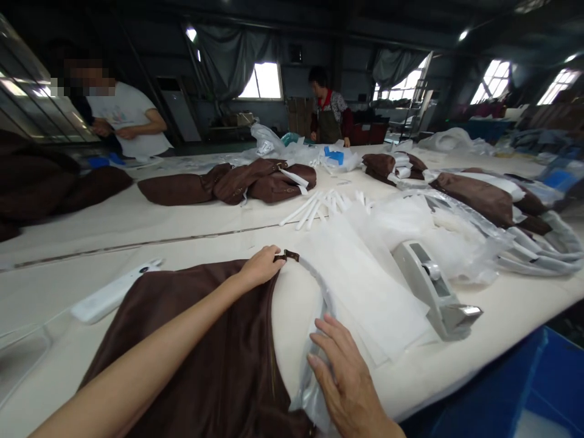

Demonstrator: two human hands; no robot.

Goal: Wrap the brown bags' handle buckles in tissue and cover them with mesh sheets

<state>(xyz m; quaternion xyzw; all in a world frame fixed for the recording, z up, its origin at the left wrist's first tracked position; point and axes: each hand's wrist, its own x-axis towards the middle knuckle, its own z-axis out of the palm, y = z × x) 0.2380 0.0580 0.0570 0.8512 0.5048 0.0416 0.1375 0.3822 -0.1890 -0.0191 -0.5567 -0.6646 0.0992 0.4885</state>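
Note:
A dark brown fabric piece (201,353) lies on the cream table (137,225) in front of me. My left hand (261,266) reaches across it, fingers pinched on a small brown buckle strap (287,256) at its far corner. My right hand (347,377) lies flat with fingers spread on clear plastic bag material (314,365) beside the fabric's right edge. A stack of white translucent sheets (365,286) lies just beyond that hand.
A grey tape dispenser (433,289) stands right of the sheets. A white flat device (114,292) lies at left. More brown fabric pieces (237,182) and plastic bags (456,243) cover the far table. Two people (123,118) work at the back. A blue bin (515,395) sits lower right.

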